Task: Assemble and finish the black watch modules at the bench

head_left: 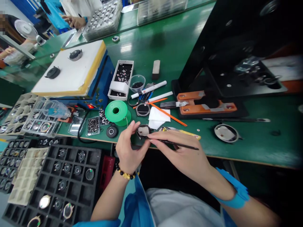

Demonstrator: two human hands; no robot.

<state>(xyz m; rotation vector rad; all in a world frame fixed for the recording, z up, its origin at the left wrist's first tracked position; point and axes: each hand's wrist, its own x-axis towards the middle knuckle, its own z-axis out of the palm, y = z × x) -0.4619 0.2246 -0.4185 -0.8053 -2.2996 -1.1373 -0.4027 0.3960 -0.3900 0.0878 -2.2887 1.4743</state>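
Note:
My left hand [127, 149] is closed around the edge of a round watch case [143, 130] with a dark rim and a pale grey inside, held just over the bench's front edge. In my right hand [187, 157] is a thin black stick-like tool [182, 145]; its near end points right, and its tip, by the watch case, is covered by my fingers. Close beyond the hands lie a white cloth [159, 118] and a green spool [115, 111]. A round black watch part [112, 131] rests left of my left hand.
A blue heating box [99, 85] with a white top carries two black watch bodies. Black trays [74, 189] of watch parts sit lower left. At right stand a black machine [213, 47], an orange fixture [205, 108] and a round watch case [226, 133]. A co-worker's hand [77, 22] shows at the back.

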